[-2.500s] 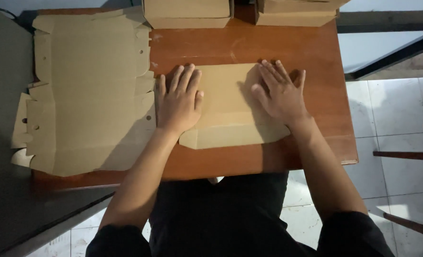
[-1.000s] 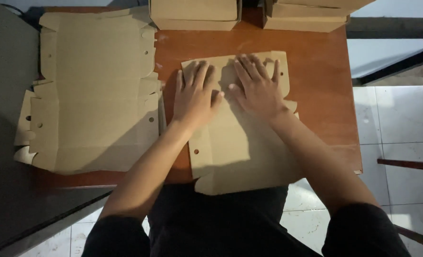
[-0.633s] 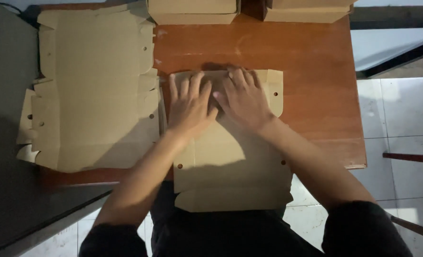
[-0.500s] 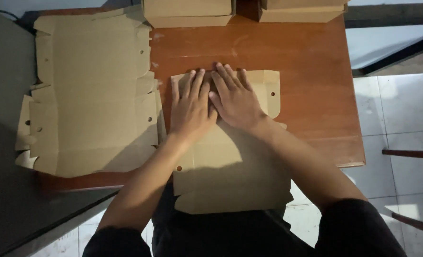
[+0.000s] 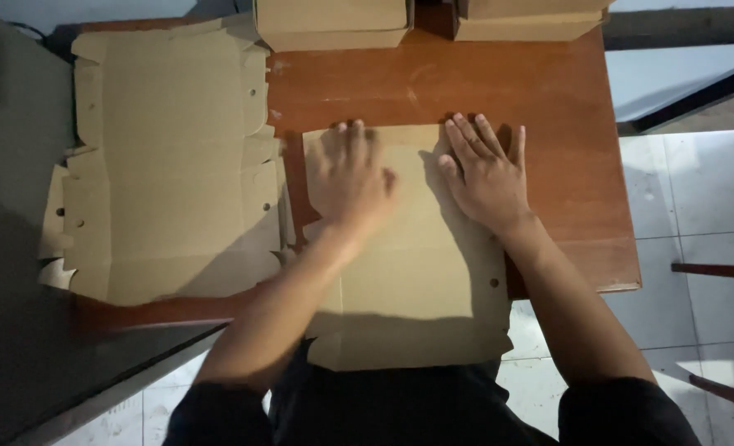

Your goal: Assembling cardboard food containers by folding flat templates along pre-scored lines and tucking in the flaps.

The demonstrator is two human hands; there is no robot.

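Observation:
A flat brown cardboard sheet [image 5: 416, 281] with small punched holes lies on the reddish wooden table [image 5: 548, 99], its near part hanging over the table's front edge toward me. My left hand [image 5: 349, 175] presses flat on the sheet's upper left, fingers spread and slightly blurred. My right hand [image 5: 486, 173] lies flat on the sheet's upper right corner, fingers apart, partly over the table. Neither hand grips anything.
A stack of unfolded cardboard box blanks [image 5: 168, 165] covers the table's left side and overhangs it. Two folded cardboard boxes [image 5: 334, 21] [image 5: 532, 18] stand along the far edge. White tiled floor [image 5: 697, 198] lies to the right, with dark furniture legs.
The sheet was turned and pulled toward me, and now hangs over the front edge. My hands, close together half a second ago, have slid apart toward the sheet's upper corners.

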